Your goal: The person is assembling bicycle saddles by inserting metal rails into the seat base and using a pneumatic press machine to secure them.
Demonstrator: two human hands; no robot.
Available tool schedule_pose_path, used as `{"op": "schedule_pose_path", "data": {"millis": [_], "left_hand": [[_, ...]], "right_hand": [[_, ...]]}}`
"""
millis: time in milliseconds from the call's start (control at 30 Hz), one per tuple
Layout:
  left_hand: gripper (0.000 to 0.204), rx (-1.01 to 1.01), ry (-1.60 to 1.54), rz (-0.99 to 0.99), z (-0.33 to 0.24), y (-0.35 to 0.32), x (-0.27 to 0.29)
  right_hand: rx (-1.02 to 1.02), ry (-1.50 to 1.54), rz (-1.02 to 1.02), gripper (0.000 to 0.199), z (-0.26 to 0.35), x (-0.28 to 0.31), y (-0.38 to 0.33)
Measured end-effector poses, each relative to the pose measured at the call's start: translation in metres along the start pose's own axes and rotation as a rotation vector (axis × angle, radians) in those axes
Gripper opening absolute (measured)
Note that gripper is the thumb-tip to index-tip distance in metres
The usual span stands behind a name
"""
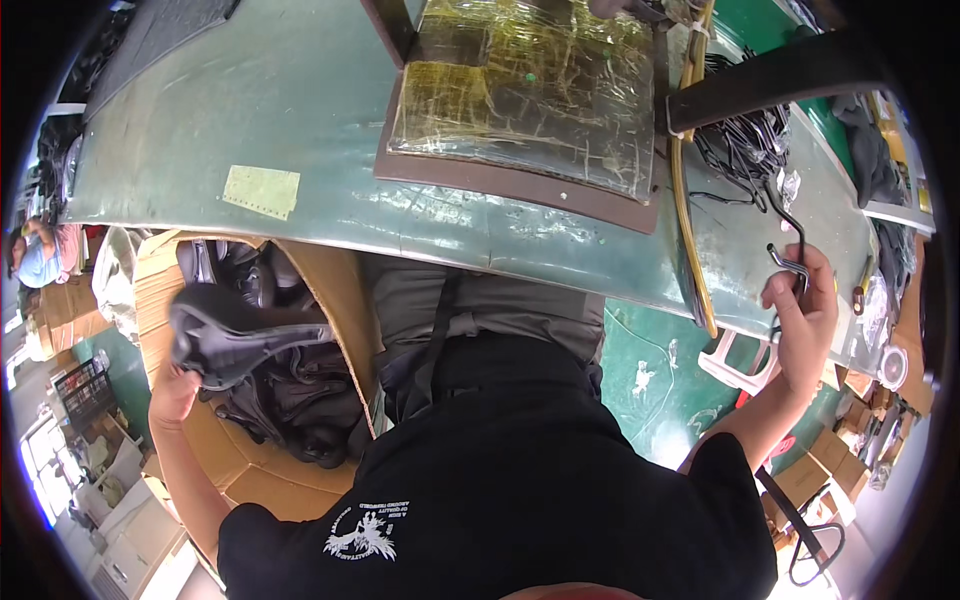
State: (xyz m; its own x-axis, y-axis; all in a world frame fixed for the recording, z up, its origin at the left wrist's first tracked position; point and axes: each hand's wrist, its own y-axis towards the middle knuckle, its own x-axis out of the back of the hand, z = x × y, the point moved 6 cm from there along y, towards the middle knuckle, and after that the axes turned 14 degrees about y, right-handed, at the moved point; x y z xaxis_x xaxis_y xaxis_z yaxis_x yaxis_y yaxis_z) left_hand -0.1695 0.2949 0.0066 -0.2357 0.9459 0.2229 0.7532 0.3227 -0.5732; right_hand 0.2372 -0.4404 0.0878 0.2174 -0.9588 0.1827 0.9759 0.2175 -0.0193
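My left hand (175,393) grips a black bicycle saddle (240,340) by its edge, above an open cardboard box (335,300). More black saddles (310,410) lie heaped inside that box. On the other side, my right hand (808,320) is closed around a bent black metal rod (797,225), shaped like a saddle rail, over the right end of the green table (350,190). Just beyond it lies a tangled pile of similar bent rods (750,140).
A brown board with a pad wrapped in clear film (530,100) sits at the table's middle, with dark frame bars beside it. A yellowish strip (690,240) runs down to the table edge. A paper piece (260,190) lies left. A white stool (738,362) stands below the right side.
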Motion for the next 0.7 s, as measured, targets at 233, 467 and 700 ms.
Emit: {"op": "schedule_pose_path", "data": {"millis": [233, 467, 700], "left_hand": [[0.068, -0.177, 0.103, 0.072, -0.098, 0.061, -0.095], [0.058, -0.103, -0.052, 0.135, -0.147, 0.092, -0.125], [0.059, 0.341, -0.655, 0.236, -0.057, 0.093, -0.323]], "right_hand": [[-0.021, 0.213, 0.058, 0.049, -0.008, -0.059, 0.001], [-0.034, 0.268, -0.045, 0.043, -0.020, -0.055, -0.012], [0.001, 0.323, -0.275, 0.036, -0.033, -0.083, -0.014]]}}
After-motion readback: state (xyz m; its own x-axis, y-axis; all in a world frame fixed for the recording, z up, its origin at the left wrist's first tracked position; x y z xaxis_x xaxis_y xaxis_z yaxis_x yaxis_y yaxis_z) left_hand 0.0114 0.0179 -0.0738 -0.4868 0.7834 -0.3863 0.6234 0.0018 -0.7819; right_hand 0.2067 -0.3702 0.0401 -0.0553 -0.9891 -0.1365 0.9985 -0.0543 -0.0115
